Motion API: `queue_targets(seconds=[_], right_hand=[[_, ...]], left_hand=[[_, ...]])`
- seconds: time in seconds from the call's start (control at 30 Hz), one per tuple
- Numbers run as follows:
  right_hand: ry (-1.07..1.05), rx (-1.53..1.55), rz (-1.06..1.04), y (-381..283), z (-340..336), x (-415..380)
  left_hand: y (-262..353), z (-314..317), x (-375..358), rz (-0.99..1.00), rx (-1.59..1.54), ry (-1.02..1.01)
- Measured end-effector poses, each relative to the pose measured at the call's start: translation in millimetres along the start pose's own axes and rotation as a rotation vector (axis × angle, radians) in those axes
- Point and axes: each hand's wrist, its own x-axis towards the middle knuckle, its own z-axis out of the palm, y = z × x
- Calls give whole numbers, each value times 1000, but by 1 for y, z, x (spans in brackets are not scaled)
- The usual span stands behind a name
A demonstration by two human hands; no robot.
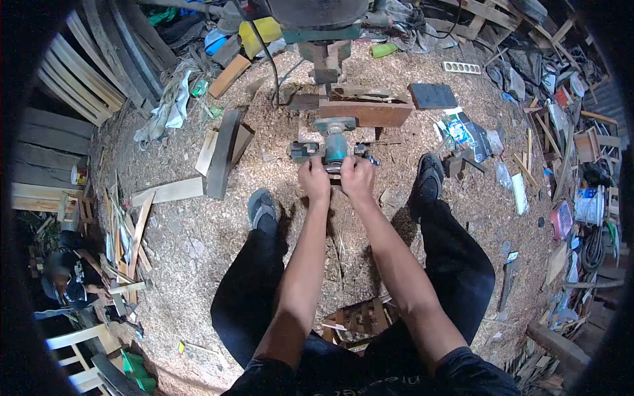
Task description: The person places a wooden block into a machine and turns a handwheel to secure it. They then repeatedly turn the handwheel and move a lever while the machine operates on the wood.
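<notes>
Both arms reach forward to a teal metal machine part (337, 146) low in front of me. My left hand (314, 179) is closed round the left side of a metal bar or handle at its near end. On the right side of the same piece, my right hand (357, 177) is closed too. Dark metal blocks (304, 150) flank the teal part. Just beyond it lies a reddish-brown wood block (373, 113), close to an upright metal fixture (325, 69). What the fingertips touch is partly hidden.
Wood shavings cover the ground (185, 244). Grey and pale boards (224, 155) lie to the left. At the lower left another person (72, 274) is beside wood strips. A dark block (432, 96), a power strip (461, 67) and a pink basket (561, 220) are on the right.
</notes>
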Motion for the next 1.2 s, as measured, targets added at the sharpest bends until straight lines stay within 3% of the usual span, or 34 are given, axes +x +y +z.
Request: queue_targets(seconds=[0.07,0.17,0.27,0.3,0.33,0.4,0.5,0.6,0.7,0.77,0.93,0.97,1.2], right_hand=[[39,-32,-22,-2,2,0],[51,8,-18,-6,-1,-1],[45,167,-113,-11,-9,0],[-29,213,-2,-7,-11,0],[-105,367,193,0,-8,2],[-103,443,243,5,-3,3],[-6,264,193,-4,-5,-2],[174,57,-108,-16,-12,8],[147,190,-77,-51,-30,25],[127,267,-74,-88,-48,33],[202,376,-293,-166,-98,48],[211,396,-290,-181,-110,49],[221,417,-387,-259,-160,60]], left_hand=[[2,-3,2,67,-12,-35],[10,-11,5,-6,-14,-147],[33,-16,0,129,73,-172],[44,-18,-1,173,235,-191],[49,-17,-4,155,195,-218],[52,-9,-5,123,122,-274],[50,-13,-3,112,109,-278],[68,-19,-6,146,6,-250],[82,-27,6,278,4,-150],[140,-38,4,324,-74,-128],[250,-59,1,501,-176,-93],[257,-63,9,464,-166,-112],[335,-86,16,775,-71,-9]])
